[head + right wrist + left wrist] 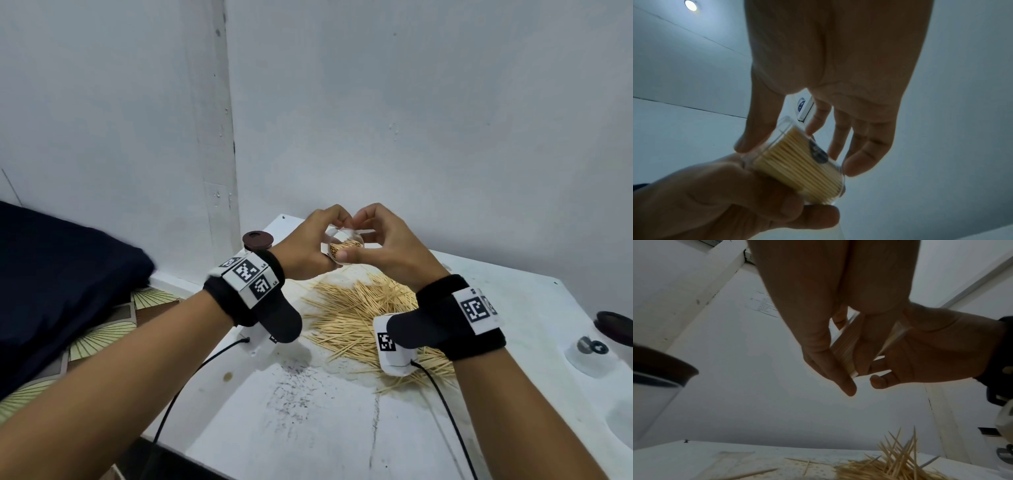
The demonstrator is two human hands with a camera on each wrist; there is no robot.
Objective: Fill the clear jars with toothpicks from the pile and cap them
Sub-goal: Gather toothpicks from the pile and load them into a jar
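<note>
Overhead, both hands are meeting above the far part of the white tabletop, and between them a clear jar is being held off the surface, tilted with its mouth toward the camera. The left hand is wrapping the jar from below and from the left, its grip closed around the clear wall; in the right wrist view the same jar is showing a tight bundle of toothpicks filling it. The right hand is curling over the jar from the right, thumb lying across the near rim and fingertips touching its upper edge, so its grip is also narrow on the jar. Whether the right hand is pinching anything besides the jar cannot be told.

Below the hands, the loose pile of toothpicks is lying spread on the tabletop, partly hidden by the right wrist. Behind the left wrist, a capped jar with a dark brown lid is standing near the corner of the wall. At the right edge, another dark lid is resting on the tabletop, well apart from the pile.
</note>
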